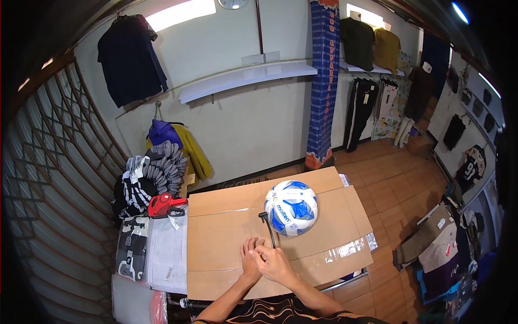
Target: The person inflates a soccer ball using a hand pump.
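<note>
A white and blue ball [291, 208] rests on a flattened cardboard sheet [221, 221]. Just left of and below it, a thin black hose-like piece [270, 231] with a small T-shaped top stands up from my right hand [274, 264]. The fingers of my right hand are closed round its lower end. My left hand [250, 258] lies against the right one on the cardboard, its fingers partly bent; whether it also holds something is hidden behind the right hand. A gap separates both hands from the ball.
Left of the cardboard are a red and black device [166, 206], folded garments [133, 248] and a heap of grey gloves [163, 170]. A blue pillar [322, 81] stands behind. Clothes piles [440, 248] lie at the right, beyond the tiled floor [386, 208].
</note>
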A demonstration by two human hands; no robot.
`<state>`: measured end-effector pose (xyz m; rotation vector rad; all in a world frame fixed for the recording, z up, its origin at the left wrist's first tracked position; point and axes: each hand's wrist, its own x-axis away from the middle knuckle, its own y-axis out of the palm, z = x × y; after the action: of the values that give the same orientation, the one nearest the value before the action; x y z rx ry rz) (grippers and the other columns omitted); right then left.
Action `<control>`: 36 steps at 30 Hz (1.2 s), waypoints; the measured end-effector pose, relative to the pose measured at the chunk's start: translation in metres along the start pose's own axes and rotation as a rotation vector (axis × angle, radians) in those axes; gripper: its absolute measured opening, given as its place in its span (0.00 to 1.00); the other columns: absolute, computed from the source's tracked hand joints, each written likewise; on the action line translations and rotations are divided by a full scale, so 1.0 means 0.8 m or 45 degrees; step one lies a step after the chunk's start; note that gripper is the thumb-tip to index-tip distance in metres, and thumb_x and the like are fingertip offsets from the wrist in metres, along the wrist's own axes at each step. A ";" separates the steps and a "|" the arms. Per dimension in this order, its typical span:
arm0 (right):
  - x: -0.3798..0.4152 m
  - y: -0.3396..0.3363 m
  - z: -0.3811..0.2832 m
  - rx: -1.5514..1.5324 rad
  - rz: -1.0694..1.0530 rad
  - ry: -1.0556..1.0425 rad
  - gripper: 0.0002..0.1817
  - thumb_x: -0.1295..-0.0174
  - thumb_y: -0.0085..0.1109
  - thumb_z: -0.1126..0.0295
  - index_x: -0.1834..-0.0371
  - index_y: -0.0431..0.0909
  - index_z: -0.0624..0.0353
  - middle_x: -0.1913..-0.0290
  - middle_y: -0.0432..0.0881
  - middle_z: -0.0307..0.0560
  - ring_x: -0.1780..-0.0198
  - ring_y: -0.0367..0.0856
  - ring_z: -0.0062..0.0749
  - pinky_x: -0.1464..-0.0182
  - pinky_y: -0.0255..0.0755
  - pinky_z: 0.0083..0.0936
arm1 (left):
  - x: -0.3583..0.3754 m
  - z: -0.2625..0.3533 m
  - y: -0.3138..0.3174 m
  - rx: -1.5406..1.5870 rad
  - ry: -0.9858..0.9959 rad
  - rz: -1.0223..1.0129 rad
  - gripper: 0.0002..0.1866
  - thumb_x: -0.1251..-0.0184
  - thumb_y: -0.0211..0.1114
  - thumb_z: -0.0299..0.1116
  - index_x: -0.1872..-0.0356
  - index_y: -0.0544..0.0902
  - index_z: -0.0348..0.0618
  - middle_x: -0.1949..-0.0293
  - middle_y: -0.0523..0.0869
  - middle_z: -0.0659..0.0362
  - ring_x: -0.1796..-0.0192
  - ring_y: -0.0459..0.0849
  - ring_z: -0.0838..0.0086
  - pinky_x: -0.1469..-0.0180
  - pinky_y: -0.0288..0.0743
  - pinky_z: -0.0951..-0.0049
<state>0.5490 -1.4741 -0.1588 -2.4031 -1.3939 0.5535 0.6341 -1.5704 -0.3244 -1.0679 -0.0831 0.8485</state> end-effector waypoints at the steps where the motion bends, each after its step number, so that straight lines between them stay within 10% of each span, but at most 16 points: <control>1: 0.002 -0.001 -0.003 -0.002 0.004 0.004 0.14 0.27 0.61 0.62 0.66 0.83 0.61 0.80 0.76 0.61 0.81 0.75 0.52 0.75 0.67 0.40 | 0.001 0.000 0.003 -0.001 0.003 -0.005 0.28 0.31 0.65 0.47 0.33 0.77 0.48 0.30 0.71 0.50 0.22 0.61 0.49 0.23 0.48 0.36; 9: 0.028 -0.079 -0.110 -0.228 -0.068 -0.219 0.12 0.28 0.64 0.61 0.61 0.83 0.60 0.81 0.76 0.60 0.80 0.77 0.58 0.75 0.70 0.43 | -0.004 0.014 -0.006 -0.175 0.018 0.049 0.25 0.30 0.65 0.45 0.36 0.79 0.47 0.32 0.74 0.49 0.25 0.65 0.49 0.25 0.53 0.37; 21: -0.007 -0.007 -0.016 -0.038 0.028 -0.036 0.13 0.28 0.62 0.64 0.67 0.80 0.62 0.82 0.74 0.62 0.81 0.75 0.58 0.76 0.67 0.42 | -0.002 0.010 -0.007 -0.014 -0.048 -0.047 0.29 0.32 0.65 0.46 0.32 0.76 0.49 0.30 0.71 0.49 0.22 0.61 0.49 0.22 0.48 0.36; 25: -0.003 -0.001 -0.006 -0.053 0.051 -0.045 0.13 0.28 0.62 0.63 0.67 0.80 0.62 0.82 0.73 0.61 0.82 0.74 0.57 0.77 0.66 0.42 | -0.005 0.006 -0.001 -0.196 0.064 0.090 0.27 0.35 0.64 0.45 0.36 0.78 0.47 0.35 0.74 0.48 0.28 0.69 0.50 0.30 0.60 0.41; 36: 0.020 -0.062 -0.098 -0.177 -0.033 -0.204 0.15 0.29 0.65 0.60 0.66 0.81 0.61 0.83 0.72 0.57 0.82 0.70 0.54 0.76 0.66 0.39 | -0.007 0.022 -0.012 -0.137 -0.043 0.005 0.24 0.26 0.61 0.47 0.35 0.78 0.47 0.32 0.74 0.49 0.25 0.65 0.50 0.24 0.51 0.37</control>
<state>0.5559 -1.4416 -0.0707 -2.4916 -1.5753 0.6772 0.6284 -1.5631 -0.3059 -1.1548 -0.1565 0.8737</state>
